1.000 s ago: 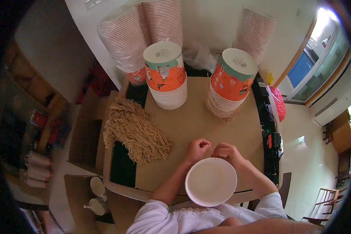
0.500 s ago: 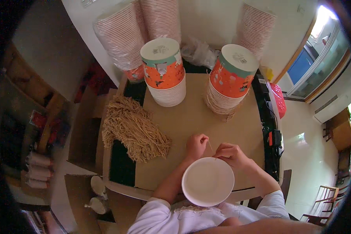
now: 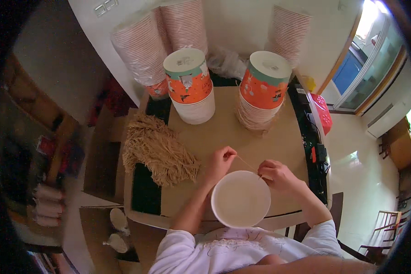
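A white paper bucket (image 3: 240,201) sits against my body at the table's near edge, its round mouth facing up. Pinched in my left hand (image 3: 220,163), just beyond the rim, is one end of a thin piece of tan twine (image 3: 246,163). The twine stretches across to my right hand (image 3: 277,174), whose fingers are closed on it at the right side of the rim. Whether those fingers also grip the bucket, I cannot tell. Left of my hands lies a big loose bundle of tan twine (image 3: 162,153).
Two upside-down stacks of orange printed buckets, one left (image 3: 190,89) and one right (image 3: 266,86) with twine around it, stand on the cardboard sheet (image 3: 223,137). Wrapped bucket stacks (image 3: 141,50) line the wall. Black adapters and cables (image 3: 319,153) edge the table's right.
My left hand has moved up and away from my right, drawing the twine out longer and straighter between them. The bucket has shifted slightly up and left in the picture.
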`<state>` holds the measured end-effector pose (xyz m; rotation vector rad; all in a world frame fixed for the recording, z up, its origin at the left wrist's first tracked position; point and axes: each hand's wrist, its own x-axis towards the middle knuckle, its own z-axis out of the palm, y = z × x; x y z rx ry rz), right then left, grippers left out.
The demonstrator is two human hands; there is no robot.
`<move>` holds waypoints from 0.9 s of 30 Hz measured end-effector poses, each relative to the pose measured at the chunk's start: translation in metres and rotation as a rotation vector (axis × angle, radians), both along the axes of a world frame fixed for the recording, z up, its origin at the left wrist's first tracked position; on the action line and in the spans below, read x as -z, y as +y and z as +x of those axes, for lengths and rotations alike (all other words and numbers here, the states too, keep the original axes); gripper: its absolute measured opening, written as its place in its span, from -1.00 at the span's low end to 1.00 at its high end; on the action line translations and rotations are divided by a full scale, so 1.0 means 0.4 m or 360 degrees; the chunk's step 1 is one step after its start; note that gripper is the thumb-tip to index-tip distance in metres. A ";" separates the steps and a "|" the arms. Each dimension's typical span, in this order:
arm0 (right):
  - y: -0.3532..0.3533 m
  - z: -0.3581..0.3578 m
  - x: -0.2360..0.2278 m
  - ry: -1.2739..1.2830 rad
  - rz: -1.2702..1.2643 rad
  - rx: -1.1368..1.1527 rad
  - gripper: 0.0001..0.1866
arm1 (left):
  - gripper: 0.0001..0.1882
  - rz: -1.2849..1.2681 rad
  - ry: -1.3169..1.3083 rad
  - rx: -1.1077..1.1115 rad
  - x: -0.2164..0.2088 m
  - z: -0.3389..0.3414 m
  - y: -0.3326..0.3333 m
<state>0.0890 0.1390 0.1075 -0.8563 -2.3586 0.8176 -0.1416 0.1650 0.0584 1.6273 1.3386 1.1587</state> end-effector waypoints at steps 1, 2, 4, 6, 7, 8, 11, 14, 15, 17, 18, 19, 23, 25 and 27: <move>-0.011 0.014 -0.006 -0.0179 0.0118 0.0076 -0.88 | -0.89 0.0057 0.0195 -0.0001 -0.056 -0.010 -0.025; -0.022 0.020 -0.011 -0.0355 0.0236 0.0142 -0.90 | -0.89 0.0061 0.0202 -0.0001 -0.083 -0.024 -0.046; -0.047 0.023 -0.027 -0.0431 0.0305 0.0191 -0.91 | -0.79 0.0252 0.0429 0.0035 -0.124 -0.047 -0.079; -0.074 0.028 -0.039 -0.0517 0.0373 0.0253 -0.93 | -0.77 0.0420 0.0513 -0.0101 -0.166 -0.045 -0.127; -0.087 0.029 -0.043 -0.0589 0.0366 0.0282 -0.92 | -0.76 0.0584 0.0593 -0.0244 -0.172 -0.045 -0.150; -0.100 0.031 -0.052 -0.0657 0.0359 0.0301 -0.91 | -0.76 0.0589 0.0596 -0.0245 -0.159 -0.058 -0.182; -0.115 0.038 -0.074 -0.0640 0.0212 0.0278 -0.92 | -0.78 0.0130 0.1011 -0.0080 -0.104 -0.086 -0.229; -0.118 0.042 -0.097 -0.0726 0.0146 0.0235 -0.94 | -0.84 -0.0153 0.1061 -0.0010 -0.109 -0.083 -0.205; -0.119 0.048 -0.101 -0.0730 0.0148 0.0239 -0.94 | -0.86 -0.0012 0.1020 -0.0024 -0.112 -0.079 -0.185; -0.115 0.067 -0.102 -0.0773 0.0127 0.0255 -0.95 | -0.87 0.0130 0.0977 -0.0040 -0.110 -0.070 -0.146; -0.115 0.076 -0.109 -0.0774 0.0134 0.0249 -0.95 | -0.88 0.0090 0.1012 0.0003 -0.111 -0.067 -0.132; -0.115 0.086 -0.118 -0.0711 0.0109 0.0279 -0.95 | -0.88 0.0050 0.1046 0.0046 -0.113 -0.063 -0.120; -0.115 0.131 -0.144 -0.0741 -0.0006 0.0654 -0.93 | -0.87 0.0081 0.0925 0.0188 -0.119 -0.042 -0.080; -0.115 0.144 -0.152 -0.0668 0.0076 0.0717 -0.92 | -0.86 0.0221 0.0949 0.0288 -0.099 -0.035 -0.063; -0.107 0.151 -0.137 -0.0429 -0.0079 0.0764 -0.89 | -0.86 0.0184 0.0950 0.0308 -0.079 -0.034 -0.043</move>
